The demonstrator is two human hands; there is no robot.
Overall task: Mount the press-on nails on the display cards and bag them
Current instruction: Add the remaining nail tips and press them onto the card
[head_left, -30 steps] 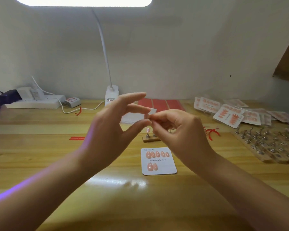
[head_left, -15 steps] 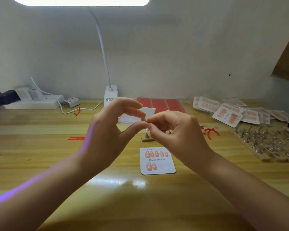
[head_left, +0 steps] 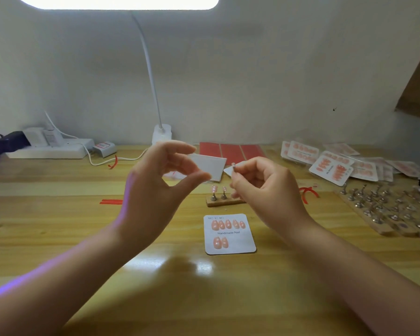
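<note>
Above the desk's [head_left: 58, 238] middle, the right hand [head_left: 264, 187] pinches a small nail [head_left: 233, 165] in curled fingers; the left hand [head_left: 155, 187] holds nothing, fingers apart. Below them lies a card [head_left: 238, 246] bearing seven nails.

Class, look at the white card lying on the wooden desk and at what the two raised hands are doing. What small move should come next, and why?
Probably the right hand should bring the tiny piece it pinches down to the white "Handmade Nail" display card. Its top row holds five pink nails; its lower row holds two beside bare space. The left hand holds nothing.
</note>
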